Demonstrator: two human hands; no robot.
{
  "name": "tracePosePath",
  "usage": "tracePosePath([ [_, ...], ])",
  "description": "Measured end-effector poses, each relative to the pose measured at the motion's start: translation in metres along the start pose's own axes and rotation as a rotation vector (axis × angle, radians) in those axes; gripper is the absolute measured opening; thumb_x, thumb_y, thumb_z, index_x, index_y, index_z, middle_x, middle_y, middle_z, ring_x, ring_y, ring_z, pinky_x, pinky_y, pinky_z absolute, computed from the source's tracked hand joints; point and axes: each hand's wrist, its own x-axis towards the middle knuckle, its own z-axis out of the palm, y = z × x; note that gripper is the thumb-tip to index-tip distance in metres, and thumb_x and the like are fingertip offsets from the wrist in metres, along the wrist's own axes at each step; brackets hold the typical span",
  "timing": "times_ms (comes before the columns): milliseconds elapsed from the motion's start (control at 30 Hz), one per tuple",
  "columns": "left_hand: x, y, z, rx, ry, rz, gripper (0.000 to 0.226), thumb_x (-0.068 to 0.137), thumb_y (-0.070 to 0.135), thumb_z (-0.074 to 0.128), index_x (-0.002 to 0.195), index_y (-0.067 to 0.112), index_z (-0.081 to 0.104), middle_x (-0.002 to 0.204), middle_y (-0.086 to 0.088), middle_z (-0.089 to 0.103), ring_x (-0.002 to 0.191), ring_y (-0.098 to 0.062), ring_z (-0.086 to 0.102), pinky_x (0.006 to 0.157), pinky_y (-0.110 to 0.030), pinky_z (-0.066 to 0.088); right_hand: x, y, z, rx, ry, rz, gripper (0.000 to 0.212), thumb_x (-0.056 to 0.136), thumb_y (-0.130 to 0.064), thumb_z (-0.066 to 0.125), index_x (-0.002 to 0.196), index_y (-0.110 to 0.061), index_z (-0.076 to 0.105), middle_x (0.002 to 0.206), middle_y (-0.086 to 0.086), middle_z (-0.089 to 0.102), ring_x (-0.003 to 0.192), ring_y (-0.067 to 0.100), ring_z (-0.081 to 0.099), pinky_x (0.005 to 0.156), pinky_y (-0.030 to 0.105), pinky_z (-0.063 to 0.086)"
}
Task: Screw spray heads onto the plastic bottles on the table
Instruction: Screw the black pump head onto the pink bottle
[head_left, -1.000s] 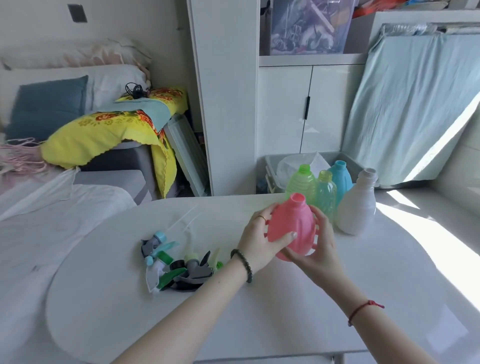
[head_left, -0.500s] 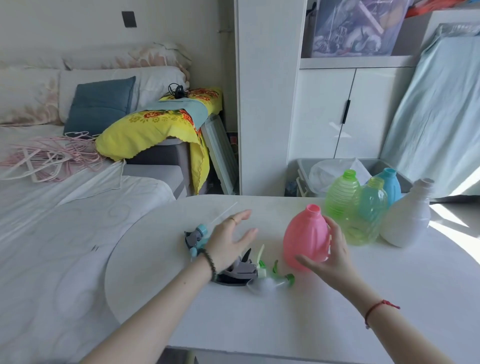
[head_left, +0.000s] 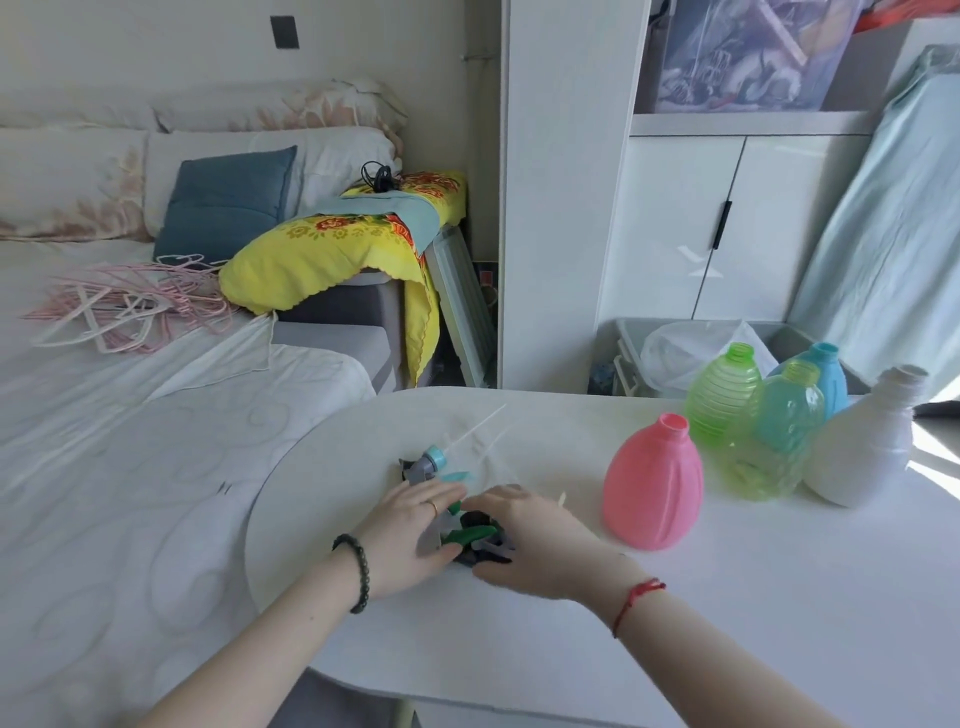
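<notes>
A pink bottle stands open-necked on the white table. Behind it stand a ribbed green bottle, a teal-green bottle, a blue bottle and a white bottle, all without heads. A pile of spray heads lies left of the pink bottle, with one blue-collared head and its long tube at the far side. My left hand and my right hand rest on the pile from either side, fingers spread over the heads. Whether either hand grips a head is hidden.
A bed with pink hangers lies left of the table. A yellow cloth covers a stand behind. A white cabinet and a grey bin stand beyond the table's far edge.
My right hand has let go of the pink bottle and moved left onto the pile of spray heads. My left hand has come down onto the pile. The view has shifted left.
</notes>
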Motion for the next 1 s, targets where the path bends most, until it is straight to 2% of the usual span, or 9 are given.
tracePosePath([
  [133,-0.004,-0.01,-0.002,0.044,-0.044,-0.02,0.062,0.086,0.037,0.047,0.141,0.023,0.025,0.151,0.01,0.025,0.139,-0.005,0.017,0.113,-0.021,0.007,0.011,0.005,0.014,-0.263,-0.102,0.057,0.055,0.073,-0.031,0.062,0.124,-0.019,0.043,0.119,0.006,0.049,0.111,0.027,0.045,0.096,0.037,0.034],
  [333,-0.004,-0.016,0.0,0.089,-0.049,-0.018,0.064,0.084,0.035,0.045,0.142,0.022,0.023,0.152,0.01,0.023,0.14,-0.008,0.015,0.11,-0.018,0.004,0.014,0.018,0.013,-0.297,-0.127,0.163,0.072,0.072,-0.036,0.067,0.13,-0.016,0.031,0.123,0.007,0.046,0.114,0.029,0.043,0.097,0.04,0.033],
  [500,-0.003,-0.015,0.003,0.082,-0.058,-0.025,0.065,0.085,0.036,0.044,0.143,0.023,0.019,0.153,0.01,0.02,0.14,-0.007,0.013,0.11,-0.018,0.003,0.019,0.018,0.01,-0.299,-0.084,0.166,0.059,0.07,-0.039,0.062,0.121,-0.016,0.044,0.114,0.005,0.051,0.108,0.028,0.046,0.1,0.041,0.029],
  [600,-0.003,-0.016,0.001,0.028,-0.024,-0.034,0.064,0.085,0.037,0.047,0.142,0.021,0.023,0.151,0.008,0.024,0.14,-0.007,0.016,0.109,-0.017,0.006,0.015,0.019,0.005,-0.037,0.035,0.205,0.056,0.067,-0.041,0.063,0.118,-0.021,0.048,0.105,-0.002,0.053,0.102,0.021,0.051,0.105,0.039,0.025],
  [667,-0.003,-0.014,-0.002,-0.058,0.019,-0.049,0.067,0.084,0.039,0.052,0.141,0.02,0.024,0.15,0.008,0.026,0.138,-0.005,0.017,0.106,-0.013,0.008,0.012,0.019,-0.001,0.188,0.119,0.215,0.054,0.068,-0.039,0.066,0.116,-0.021,0.051,0.099,-0.005,0.054,0.091,0.018,0.056,0.1,0.036,0.034],
  [733,-0.002,-0.009,-0.006,-0.177,0.069,-0.086,0.076,0.08,0.041,0.061,0.142,0.023,0.021,0.148,0.014,0.022,0.137,-0.004,0.017,0.107,-0.013,0.009,0.011,0.017,-0.007,0.374,0.171,0.244,0.053,0.07,-0.036,0.068,0.117,-0.019,0.053,0.104,-0.003,0.059,0.085,0.015,0.058,0.092,0.033,0.044],
  [867,0.008,0.011,-0.019,-0.421,0.169,-0.129,0.087,0.068,0.039,0.074,0.137,0.04,0.022,0.132,0.018,0.036,0.122,0.002,0.032,0.104,-0.015,0.026,0.013,0.011,-0.025,0.668,0.205,0.326,0.045,0.077,-0.033,0.065,0.119,-0.019,0.055,0.108,0.004,0.062,0.098,0.012,0.058,0.077,0.014,0.048],
  [933,0.016,0.02,-0.025,-0.478,0.214,-0.12,0.087,0.066,0.037,0.076,0.133,0.047,0.022,0.125,0.022,0.039,0.108,0.013,0.034,0.095,-0.006,0.028,0.015,0.008,-0.043,0.828,0.229,0.334,0.032,0.082,-0.029,0.061,0.112,-0.019,0.058,0.101,0.008,0.067,0.091,0.018,0.063,0.075,0.017,0.049],
  [1000,0.023,0.026,-0.029,-0.531,0.259,-0.103,0.088,0.067,0.034,0.076,0.135,0.042,0.023,0.127,0.025,0.037,0.101,0.028,0.031,0.087,0.005,0.024,0.011,0.006,-0.066,1.042,0.23,0.362,0.022,0.087,-0.025,0.054,0.107,-0.016,0.057,0.094,0.009,0.065,0.078,0.023,0.066,0.069,0.027,0.054],
])
